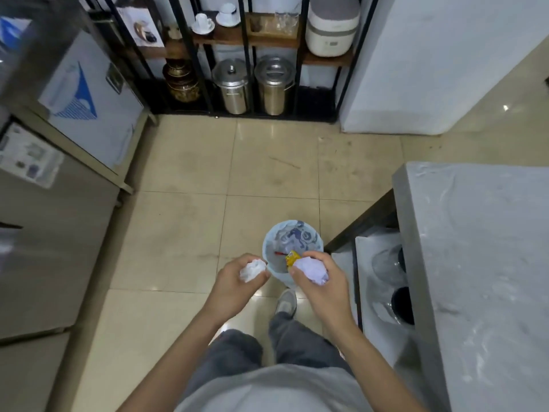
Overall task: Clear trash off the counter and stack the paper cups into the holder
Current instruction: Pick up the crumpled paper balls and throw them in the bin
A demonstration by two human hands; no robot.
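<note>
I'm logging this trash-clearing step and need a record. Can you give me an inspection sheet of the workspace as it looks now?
Surface: grey counter at the right, bare where seen, with whitish smears.
Job's things: waste bin on the tiled floor, lined with a bag; a yellow wrapper and a red item are inside. No paper cups or holder seen.
Clutter: crumpled white paper and a larger crumpled paper wad, both in the hands.
Grippers: left hand holds the small paper beside the bin; right hand holds the wad over its rim.
Cables: nothing seen.
Surroundings: shelf rack with steel canisters, steel cabinets at the left.
</note>
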